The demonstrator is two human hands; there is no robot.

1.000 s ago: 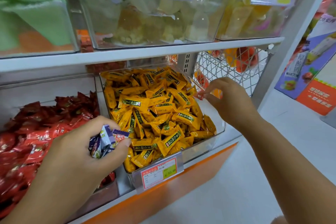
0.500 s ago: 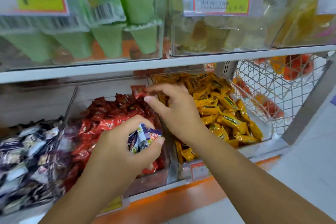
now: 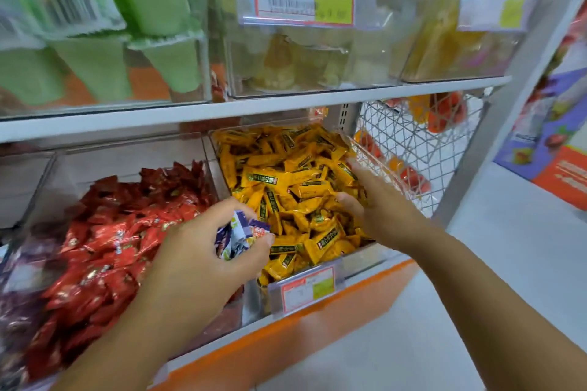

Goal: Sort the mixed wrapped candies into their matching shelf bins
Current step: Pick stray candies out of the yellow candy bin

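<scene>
My left hand grips a small bunch of purple-and-white wrapped candies in front of the divider between two clear bins. The bin of red wrapped candies lies to its left. The bin of yellow wrapped candies lies to its right. My right hand reaches into the right side of the yellow bin with its fingers stretched out over the yellow candies; nothing shows in its grasp. At the far left edge a few dark purple candies are visible.
A white shelf board runs above the bins, carrying clear bins of green packs and pale yellow sweets. A wire basket hangs at the right by a grey upright post. An orange base panel fronts the lower shelf.
My right hand has moved from the red bin's back corner rightward into the yellow bin, fingers now spread. The view shifted right. My left hand still holds the purple candies.
</scene>
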